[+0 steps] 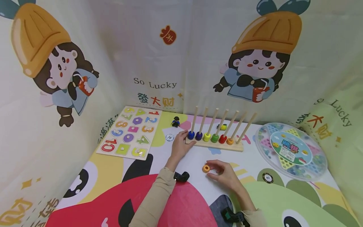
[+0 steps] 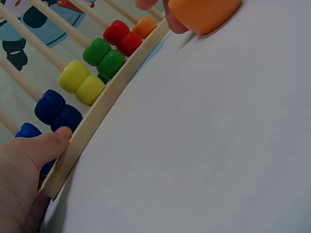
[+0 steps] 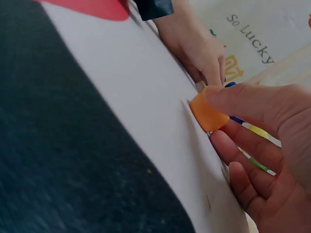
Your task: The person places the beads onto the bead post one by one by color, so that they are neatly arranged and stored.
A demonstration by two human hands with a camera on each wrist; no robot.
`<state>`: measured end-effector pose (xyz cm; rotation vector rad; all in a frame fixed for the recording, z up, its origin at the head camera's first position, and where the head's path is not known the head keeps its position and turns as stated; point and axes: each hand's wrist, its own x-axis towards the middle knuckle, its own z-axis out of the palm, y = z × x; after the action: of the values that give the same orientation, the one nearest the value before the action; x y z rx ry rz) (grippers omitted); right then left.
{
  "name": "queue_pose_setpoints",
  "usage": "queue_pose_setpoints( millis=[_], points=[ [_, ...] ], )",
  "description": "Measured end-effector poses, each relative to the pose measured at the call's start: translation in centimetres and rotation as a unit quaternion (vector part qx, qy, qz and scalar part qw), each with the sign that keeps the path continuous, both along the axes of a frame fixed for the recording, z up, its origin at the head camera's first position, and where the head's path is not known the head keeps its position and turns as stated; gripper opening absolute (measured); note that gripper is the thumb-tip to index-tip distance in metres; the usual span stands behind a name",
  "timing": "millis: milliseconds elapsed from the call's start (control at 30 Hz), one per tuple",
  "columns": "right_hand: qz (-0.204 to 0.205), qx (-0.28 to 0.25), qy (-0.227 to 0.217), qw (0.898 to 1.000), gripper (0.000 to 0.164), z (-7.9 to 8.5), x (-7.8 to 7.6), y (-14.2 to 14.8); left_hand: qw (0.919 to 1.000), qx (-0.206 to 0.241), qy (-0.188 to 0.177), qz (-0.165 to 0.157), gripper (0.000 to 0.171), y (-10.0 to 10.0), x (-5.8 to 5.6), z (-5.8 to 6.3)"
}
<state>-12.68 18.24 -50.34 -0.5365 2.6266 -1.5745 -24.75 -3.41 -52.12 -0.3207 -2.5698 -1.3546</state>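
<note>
A wooden bead rack with a row of upright pegs stands toward the back of the table. Blue, dark blue, yellow, green and red beads sit in pairs on its pegs, and a single orange bead is on another; the rightmost peg is bare. My left hand grips the rack's left end, thumb on the front of the base, other fingers mostly hidden behind. In front of the rack, my right hand pinches a loose orange bead between thumb and fingers, its hole visible in the head view.
A number-and-shape board lies at the left. Behind are a small figure and a yellow-green toy. A round checkers box is at the right. Poker chips lie on the patterned cloth.
</note>
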Motion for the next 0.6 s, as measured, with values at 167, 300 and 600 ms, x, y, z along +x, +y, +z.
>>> queue_pose_setpoints(
  millis=[167, 300, 600],
  points=[
    [-0.023, 0.002, 0.009, 1.000, 0.041, -0.26, 0.08, -0.42, 1.0000, -0.002, -0.001, 0.002, 0.060, -0.16, 0.13, -0.01],
    [-0.047, -0.004, 0.005, 0.999, 0.037, -0.41, -0.01, -0.61, 1.0000, 0.000, -0.004, 0.000, 0.060, -0.16, 0.14, 0.03],
    [-0.090, -0.018, -0.005, 0.996, 0.034, -0.05, -0.44, -0.36, 1.0000, -0.002, -0.007, 0.002, 0.060, -0.10, -0.09, -0.28]
  ],
)
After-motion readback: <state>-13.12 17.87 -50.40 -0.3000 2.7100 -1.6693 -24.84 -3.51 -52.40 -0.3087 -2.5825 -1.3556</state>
